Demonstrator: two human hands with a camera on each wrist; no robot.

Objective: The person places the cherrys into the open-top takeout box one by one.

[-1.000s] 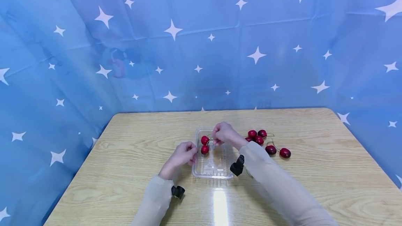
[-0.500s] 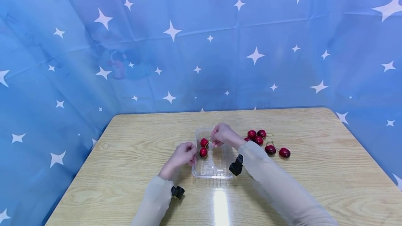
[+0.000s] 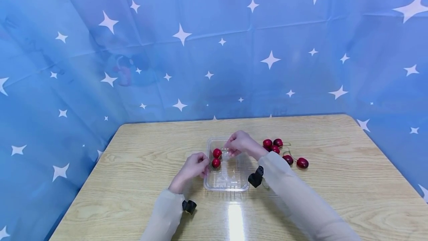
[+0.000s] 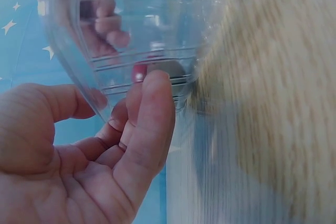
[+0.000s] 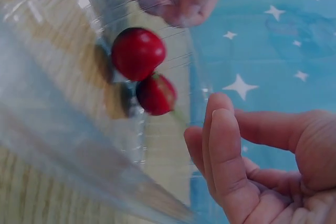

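We see a clear plastic tray [image 3: 227,176] sitting on the wooden surface [image 3: 133,181], with two red cherries [image 3: 216,158] lying in its far left corner, one just behind the other and touching or nearly so. Our left hand [image 3: 195,166] rests against the tray's left wall, fingers curled onto the rim beside the nearer cherry; the left wrist view shows the fingertips [image 4: 152,85] pressed on the transparent wall, which reads as steadying the light container so it does not slide. Our right hand [image 3: 239,143] hovers over the tray's far edge, just right of the cherries, with thumb and fingers loosely bent and apart in the right wrist view [image 5: 247,166]; nothing is visibly pinched between them, so it looks released. A thin stem runs from the cherries toward it. The loose cherries [image 3: 282,151] lie in a scattered cluster on the surface to the right of the tray, near the right forearm.
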